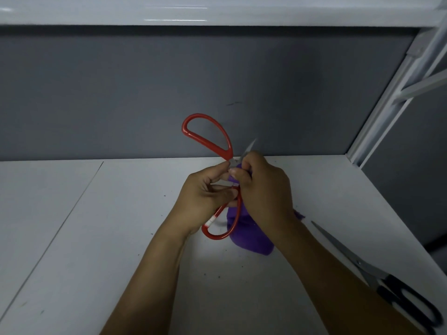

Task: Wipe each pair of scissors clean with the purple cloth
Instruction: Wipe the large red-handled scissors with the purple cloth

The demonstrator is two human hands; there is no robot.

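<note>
The red-handled scissors [208,134] are held up over the middle of the white table, spread wide open, one loop pointing up and the other down. My left hand [205,197] grips them near the pivot and the lower handle. My right hand [263,187] grips the purple cloth [249,240] bunched around a blade, whose silver tip pokes out above my fingers. The cloth hangs down below my right hand to the table. A second pair, black-handled scissors [387,281], lies shut on the table at the right.
The white table [121,238] has a seam running diagonally at the left. A grey wall stands behind it, a white shelf overhead, and a white metal frame post [377,112] at the right.
</note>
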